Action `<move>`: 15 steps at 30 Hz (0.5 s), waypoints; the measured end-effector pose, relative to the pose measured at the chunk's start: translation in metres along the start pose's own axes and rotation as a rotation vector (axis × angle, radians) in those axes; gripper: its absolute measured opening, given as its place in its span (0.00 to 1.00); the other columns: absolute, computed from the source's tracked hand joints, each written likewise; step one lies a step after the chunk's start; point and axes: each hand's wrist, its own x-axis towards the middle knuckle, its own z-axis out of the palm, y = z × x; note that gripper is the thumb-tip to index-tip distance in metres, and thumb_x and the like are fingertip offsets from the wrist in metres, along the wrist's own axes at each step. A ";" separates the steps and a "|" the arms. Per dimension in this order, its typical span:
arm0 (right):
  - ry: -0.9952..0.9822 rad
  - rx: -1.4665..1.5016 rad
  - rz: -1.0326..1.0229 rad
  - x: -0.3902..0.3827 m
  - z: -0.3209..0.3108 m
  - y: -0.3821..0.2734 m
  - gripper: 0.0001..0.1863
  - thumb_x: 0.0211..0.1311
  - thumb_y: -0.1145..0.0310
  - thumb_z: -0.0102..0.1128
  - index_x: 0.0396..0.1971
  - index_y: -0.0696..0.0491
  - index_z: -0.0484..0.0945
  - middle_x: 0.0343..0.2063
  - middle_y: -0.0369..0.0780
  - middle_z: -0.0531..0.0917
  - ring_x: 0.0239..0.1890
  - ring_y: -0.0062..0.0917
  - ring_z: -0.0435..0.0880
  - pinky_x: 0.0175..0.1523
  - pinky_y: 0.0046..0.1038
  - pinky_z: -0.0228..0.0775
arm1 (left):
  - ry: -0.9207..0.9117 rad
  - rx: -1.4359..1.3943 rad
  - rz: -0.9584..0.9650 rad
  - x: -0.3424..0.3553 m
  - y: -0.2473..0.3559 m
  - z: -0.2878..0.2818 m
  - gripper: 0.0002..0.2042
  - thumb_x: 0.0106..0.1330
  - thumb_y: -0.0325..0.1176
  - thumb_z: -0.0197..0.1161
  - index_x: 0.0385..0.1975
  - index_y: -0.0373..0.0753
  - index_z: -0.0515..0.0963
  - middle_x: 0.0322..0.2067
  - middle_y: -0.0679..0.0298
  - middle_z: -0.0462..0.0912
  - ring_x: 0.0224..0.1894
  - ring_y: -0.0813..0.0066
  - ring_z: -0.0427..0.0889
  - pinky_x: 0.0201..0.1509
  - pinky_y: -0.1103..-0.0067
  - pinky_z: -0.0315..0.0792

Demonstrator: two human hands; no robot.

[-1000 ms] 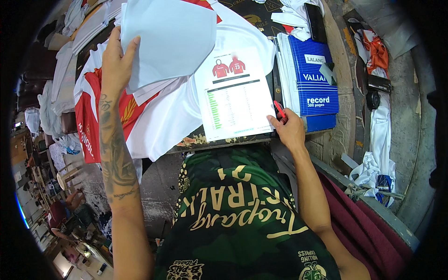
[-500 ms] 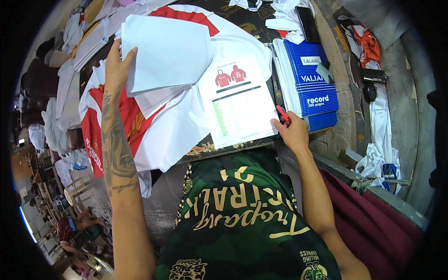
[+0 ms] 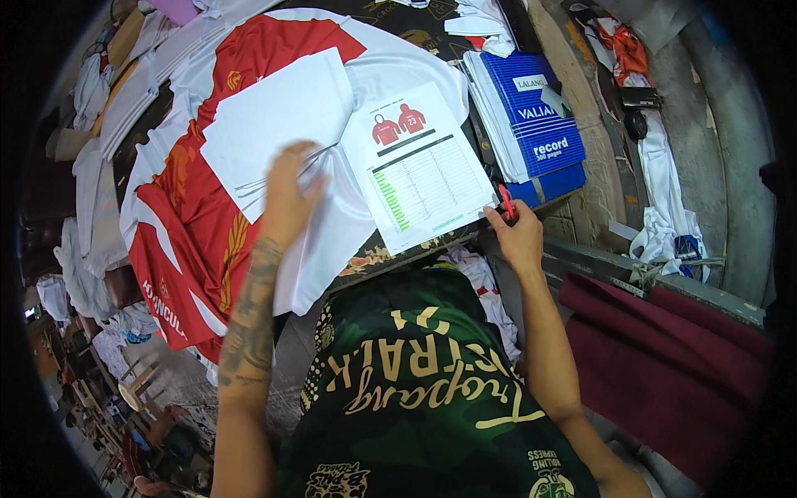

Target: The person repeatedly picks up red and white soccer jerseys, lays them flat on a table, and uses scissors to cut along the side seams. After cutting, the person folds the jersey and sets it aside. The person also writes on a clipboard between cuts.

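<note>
Lying at the table's right edge, a blue ledger book (image 3: 538, 112) carries white label patches on its cover. Beside it, one printed sheet (image 3: 419, 166) shows two small red jersey pictures above a table with a green column. The left hand (image 3: 286, 199), blurred, seems pressed flat on blank white paper (image 3: 270, 120) over a red-and-white jersey (image 3: 199, 224). The right hand (image 3: 516, 236) pinches a red pen (image 3: 505, 199) at the sheet's corner.

A crowded garment workroom seen from above.

A dark patterned table (image 3: 390, 249) runs beside a rough grey concrete wall (image 3: 714, 191) with a ledge, where a maroon cloth (image 3: 664, 349) lies. Far below at left, wooden chairs (image 3: 108, 398) stand on a grey floor (image 3: 191, 382) among piled white fabric (image 3: 83, 249).
</note>
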 end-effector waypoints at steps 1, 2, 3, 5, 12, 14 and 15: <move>0.004 0.002 0.018 0.002 0.002 0.001 0.23 0.60 0.52 0.78 0.35 0.59 0.82 0.24 0.40 0.84 0.27 0.30 0.82 0.37 0.35 0.73 | -0.079 0.050 0.015 -0.013 0.019 0.016 0.20 0.66 0.30 0.70 0.57 0.37 0.79 0.59 0.53 0.79 0.63 0.51 0.77 0.71 0.62 0.67; 0.009 -0.003 0.038 0.005 0.005 0.002 0.23 0.61 0.53 0.78 0.37 0.59 0.83 0.24 0.39 0.84 0.27 0.26 0.81 0.37 0.32 0.73 | -0.141 0.019 0.033 -0.025 0.034 0.029 0.17 0.66 0.32 0.70 0.55 0.39 0.81 0.60 0.54 0.79 0.65 0.51 0.75 0.71 0.61 0.66; -0.003 -0.013 0.037 0.009 0.007 0.003 0.23 0.61 0.53 0.78 0.37 0.59 0.83 0.24 0.39 0.83 0.27 0.27 0.81 0.37 0.33 0.73 | -0.177 -0.046 0.020 -0.033 0.045 0.039 0.15 0.66 0.32 0.71 0.52 0.41 0.83 0.60 0.56 0.79 0.65 0.52 0.75 0.70 0.60 0.66; -0.026 -0.041 0.037 0.018 0.009 0.004 0.23 0.61 0.53 0.78 0.36 0.59 0.83 0.23 0.39 0.83 0.26 0.28 0.80 0.37 0.33 0.73 | -0.223 -0.033 0.016 -0.048 0.065 0.054 0.15 0.64 0.31 0.72 0.49 0.40 0.83 0.58 0.57 0.79 0.63 0.54 0.75 0.68 0.61 0.66; -0.002 -0.075 -0.050 0.025 0.010 0.001 0.24 0.58 0.52 0.79 0.40 0.58 0.83 0.24 0.39 0.82 0.27 0.30 0.80 0.37 0.36 0.73 | -0.142 0.113 -0.141 -0.046 0.075 0.057 0.25 0.62 0.27 0.71 0.61 0.38 0.78 0.61 0.54 0.76 0.66 0.55 0.73 0.70 0.58 0.63; 0.007 -0.041 -0.058 0.023 0.009 -0.001 0.24 0.57 0.51 0.79 0.38 0.58 0.82 0.25 0.41 0.83 0.29 0.37 0.82 0.38 0.40 0.73 | 0.072 0.233 -0.117 -0.027 0.058 0.052 0.28 0.62 0.26 0.70 0.64 0.37 0.75 0.63 0.52 0.75 0.69 0.53 0.71 0.73 0.56 0.61; 0.000 -0.028 -0.053 0.022 0.008 -0.001 0.24 0.57 0.51 0.79 0.37 0.57 0.82 0.25 0.43 0.84 0.30 0.40 0.84 0.39 0.43 0.73 | 0.140 0.294 -0.166 -0.015 0.046 0.050 0.29 0.62 0.26 0.70 0.66 0.37 0.74 0.65 0.52 0.74 0.71 0.52 0.70 0.75 0.55 0.60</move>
